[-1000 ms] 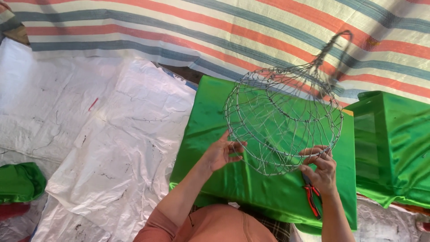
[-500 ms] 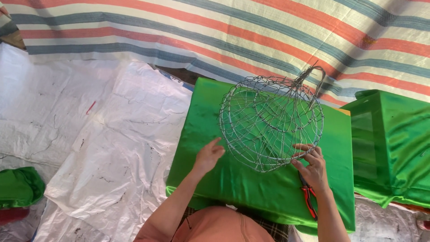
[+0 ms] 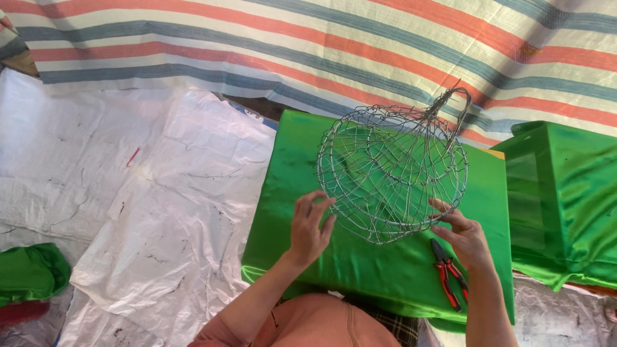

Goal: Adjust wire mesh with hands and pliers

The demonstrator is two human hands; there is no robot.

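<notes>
Head view, left to right. Far to the left of the green pad (image 3: 283, 212): a small green cloth bundle (image 3: 29, 273) and white sheets (image 3: 128, 193) flat on the ground. Behind the pad: a striped tarp (image 3: 321, 45).

On the pad's near left part: left hand (image 3: 310, 226), open, fingers spread, tips just touching the low left side of the wire basket (image 3: 392, 173). No real grip there, by the look of it.

Over the middle of the pad: the wire basket, round, up on its edge and tilted, with a twisted wire hook at the top.

On the pad's near right part: right hand (image 3: 464, 238), fingers and thumb pinched on the basket's low right rim. Just under that hand, flat on the pad: red and black pliers (image 3: 450, 273). Right of the pad, close beside it: a green box (image 3: 559, 199).

Likely trouble: only one small pinch for a big, wobbly thing, so could tip over or roll off the pad. Thin wires, so could bend out of shape from a hard squeeze. Sharp wire ends, so could poke a finger or snag the shiny green cloth. Pliers near the pad's edge, so could get bumped off by a wrist.
</notes>
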